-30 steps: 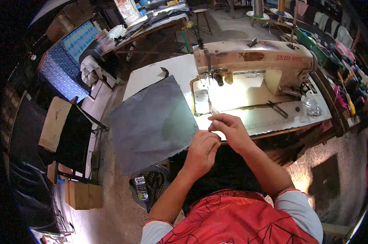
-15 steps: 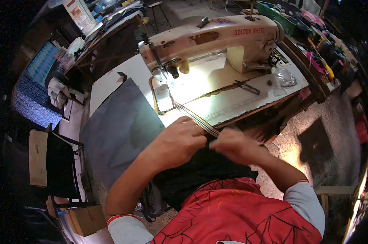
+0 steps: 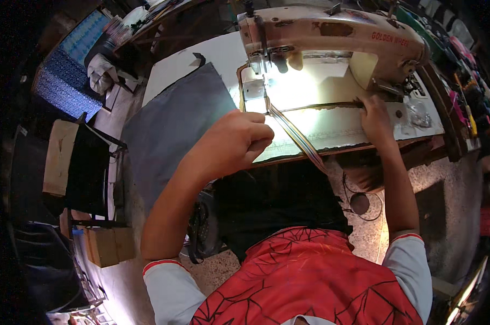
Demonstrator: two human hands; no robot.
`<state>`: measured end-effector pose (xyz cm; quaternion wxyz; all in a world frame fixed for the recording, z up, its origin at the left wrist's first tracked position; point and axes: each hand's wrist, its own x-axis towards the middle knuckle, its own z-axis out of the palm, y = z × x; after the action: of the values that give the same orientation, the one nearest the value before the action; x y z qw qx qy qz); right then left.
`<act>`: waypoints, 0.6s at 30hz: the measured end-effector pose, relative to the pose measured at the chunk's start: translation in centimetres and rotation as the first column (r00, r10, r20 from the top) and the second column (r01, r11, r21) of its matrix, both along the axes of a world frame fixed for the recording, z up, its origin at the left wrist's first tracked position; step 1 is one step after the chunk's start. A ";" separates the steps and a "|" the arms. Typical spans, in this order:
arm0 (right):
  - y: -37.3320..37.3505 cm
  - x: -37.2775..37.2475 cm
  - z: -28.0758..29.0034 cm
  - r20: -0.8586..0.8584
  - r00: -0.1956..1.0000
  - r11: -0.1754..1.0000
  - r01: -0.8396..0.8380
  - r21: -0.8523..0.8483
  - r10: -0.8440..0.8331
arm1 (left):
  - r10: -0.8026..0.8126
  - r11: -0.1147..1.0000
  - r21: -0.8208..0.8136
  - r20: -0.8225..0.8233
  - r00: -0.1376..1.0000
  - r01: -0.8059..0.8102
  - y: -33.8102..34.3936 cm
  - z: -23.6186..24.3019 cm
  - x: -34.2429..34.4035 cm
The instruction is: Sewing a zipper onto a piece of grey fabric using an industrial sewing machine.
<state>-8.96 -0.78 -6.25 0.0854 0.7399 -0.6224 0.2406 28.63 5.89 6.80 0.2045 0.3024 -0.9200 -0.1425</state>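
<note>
My left hand (image 3: 237, 138) is closed, its knuckles up, just left of a striped strip (image 3: 298, 138); whatever lies in its fingers is hidden. The strip runs from beneath the needle area of a sewing machine (image 3: 331, 35) over the table's front edge. My right hand (image 3: 376, 120) reaches across the white tabletop, with its fingers closed over a small pair of dark thread snips (image 3: 359, 101), mostly covered by the hand. A dark grey cloth (image 3: 174, 116) hangs over the table's left side, beyond my left forearm.
A clear plastic bag (image 3: 418, 114) and a small dark round piece (image 3: 399, 114) lie right of my hand. Coloured tools and spools crowd the far right. A black chair (image 3: 79, 168) and a cardboard box (image 3: 109, 246) stand at the left.
My right hand has left the strip and moved right and away from me to the snips. My left hand has come off the strip to its left. The view has shifted.
</note>
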 end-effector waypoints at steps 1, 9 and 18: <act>0.0 -0.1 -0.3 0.003 1.000 1.000 -0.003 0.003 0.003 | 0.003 1.000 0.003 0.003 1.000 -0.003 0.1 0.1 0.1; 1.0 0.1 1.1 0.358 0.932 0.990 -0.104 0.100 0.062 | 0.006 1.000 -0.005 0.016 1.000 -0.006 0.0 0.1 -0.1; 9.0 13.6 9.9 0.434 0.739 0.716 -0.649 0.256 0.515 | 0.040 0.999 0.033 0.041 0.998 -0.041 0.0 0.2 -0.5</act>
<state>4.65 8.21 3.69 -0.2513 0.8494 -0.3930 0.2467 28.15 5.90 6.97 0.1837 0.3270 -0.9151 -0.1477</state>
